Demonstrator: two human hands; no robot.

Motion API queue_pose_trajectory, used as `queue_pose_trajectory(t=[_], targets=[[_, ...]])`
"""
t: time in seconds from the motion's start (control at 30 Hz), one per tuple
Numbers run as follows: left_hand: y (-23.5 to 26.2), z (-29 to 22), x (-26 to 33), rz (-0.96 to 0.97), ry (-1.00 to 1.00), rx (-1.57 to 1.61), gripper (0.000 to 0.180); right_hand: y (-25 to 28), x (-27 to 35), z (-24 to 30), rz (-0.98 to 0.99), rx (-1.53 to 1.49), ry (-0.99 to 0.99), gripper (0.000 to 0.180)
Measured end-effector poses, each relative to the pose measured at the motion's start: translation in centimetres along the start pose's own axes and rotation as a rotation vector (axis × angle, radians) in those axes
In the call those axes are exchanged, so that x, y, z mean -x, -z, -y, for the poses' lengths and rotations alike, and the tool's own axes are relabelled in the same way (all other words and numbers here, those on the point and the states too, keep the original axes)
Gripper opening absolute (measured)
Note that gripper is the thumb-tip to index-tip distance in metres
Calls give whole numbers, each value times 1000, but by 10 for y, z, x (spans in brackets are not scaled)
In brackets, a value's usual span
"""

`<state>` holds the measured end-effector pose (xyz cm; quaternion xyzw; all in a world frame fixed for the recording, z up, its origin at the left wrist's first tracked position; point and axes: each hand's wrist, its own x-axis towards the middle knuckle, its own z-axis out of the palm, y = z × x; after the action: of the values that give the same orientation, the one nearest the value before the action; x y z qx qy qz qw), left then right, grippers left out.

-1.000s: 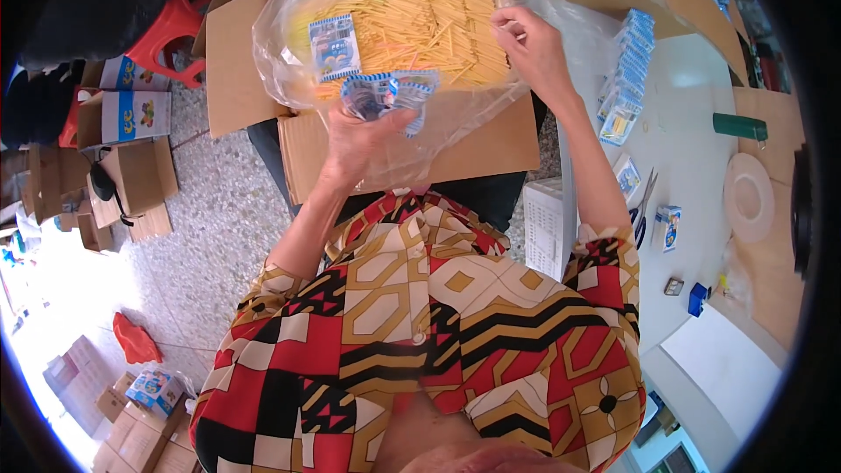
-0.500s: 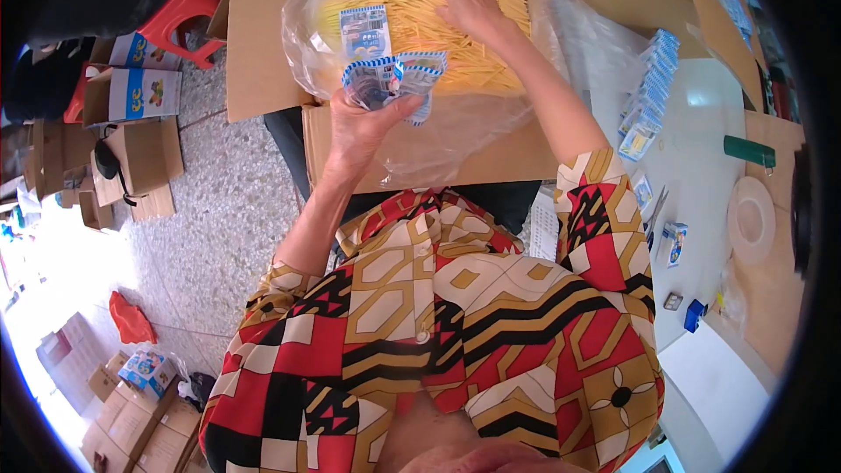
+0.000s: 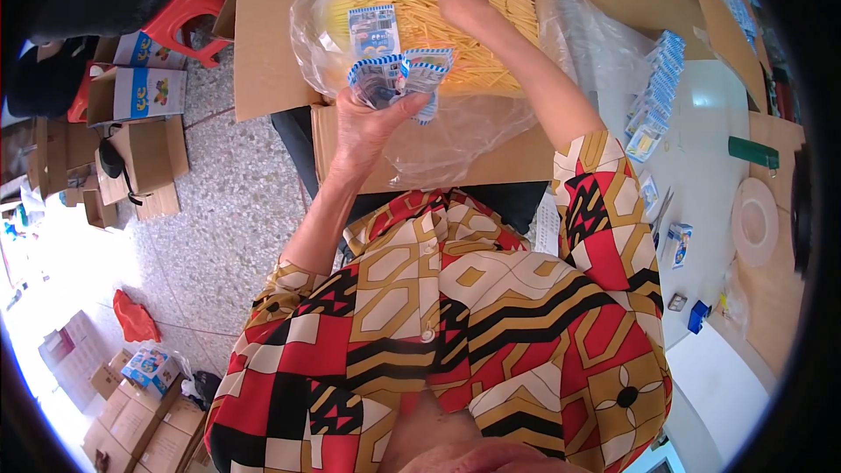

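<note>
In front of me a cardboard box [image 3: 267, 48], lined with a clear plastic bag [image 3: 307, 31], holds a heap of thin yellow sticks [image 3: 416, 13]. My left hand [image 3: 368, 127] is closed round small blue-and-white plastic packets [image 3: 377, 83] at the near side of the heap. The top of the held packets gapes apart. Another blue-and-white packet [image 3: 374, 31] lies flat on the sticks just beyond. My right hand [image 3: 460, 4] is curled down on the far part of the heap, its fingertips hidden; whatever is in them cannot be seen.
On the right, a pale table [image 3: 692, 158] carries a row of filled packets [image 3: 659, 92], scissors [image 3: 663, 210], a dark green object [image 3: 753, 151] and a small blue object [image 3: 697, 316]. A red stool [image 3: 188, 13] and cartons [image 3: 144, 162] stand on the floor at left.
My right hand has shifted slightly left and curled further closed on the sticks. The left hand keeps its hold on the packets; the whole view has shifted a little.
</note>
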<state>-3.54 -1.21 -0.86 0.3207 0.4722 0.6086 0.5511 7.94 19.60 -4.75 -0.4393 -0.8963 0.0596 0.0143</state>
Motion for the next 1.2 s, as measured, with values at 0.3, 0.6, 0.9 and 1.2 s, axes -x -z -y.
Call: queue_pose_trajectory(t=[0.3,0.6,0.9,1.2], targets=[[-6,1,-1,35,-7,-14,30,1,0,-50,85,-326,-174,18],[-4,-11,-5,112,-12,-56,34,19,91,-57,442,-1129,-111,14],[-13,-3,-8,202,-39,-83,39,78,126,-26,117,-1279,-33,13],[-26,5,-12,211,-18,-72,30,153,151,13,87,-1169,84,9]])
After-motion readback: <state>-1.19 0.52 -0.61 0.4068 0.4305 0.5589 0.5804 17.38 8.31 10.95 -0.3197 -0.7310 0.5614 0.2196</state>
